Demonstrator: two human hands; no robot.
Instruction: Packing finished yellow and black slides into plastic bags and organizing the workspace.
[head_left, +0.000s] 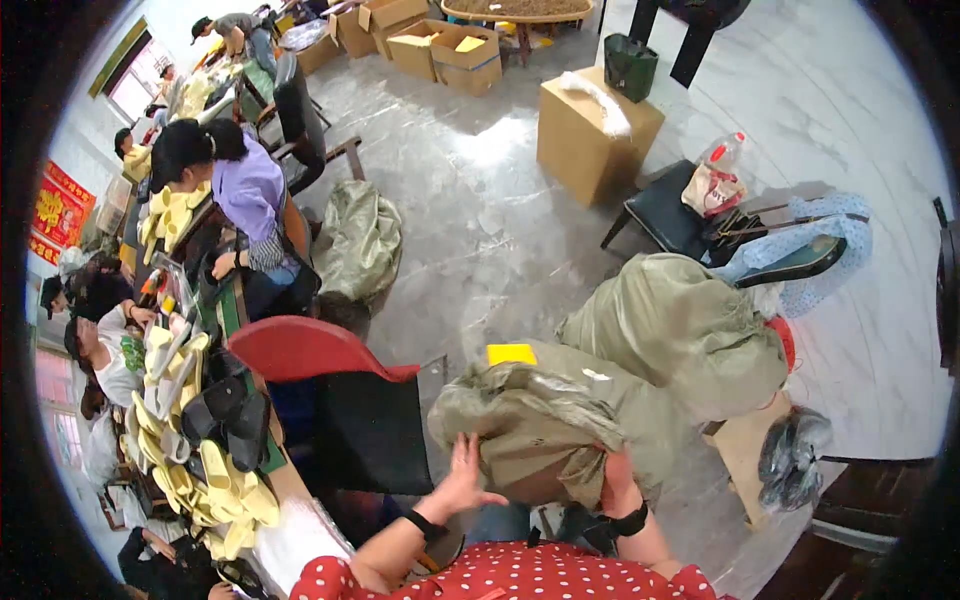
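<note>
Just in front of my body stands an olive-green woven sack [530, 430] with a crumpled, folded top. My left hand [465, 482] is at its near left side, fingers stretched out and thumb apart, at or against the cloth. At the sack's right side my right hand [620, 482] grips the cloth, its fingertips partly hidden in the folds. What the sack holds cannot be seen. A bright yellow piece [512, 354] shows just beyond its far edge. Another full green sack [680, 330] lies behind and to the right.
A red-backed chair [320, 350] stands close on my left, beside a worktable with yellow slippers [220, 480]. A person in purple [245, 180] sits farther along it. Right are a black chair [670, 205], a cardboard box [590, 135] and black plastic bags [795, 455].
</note>
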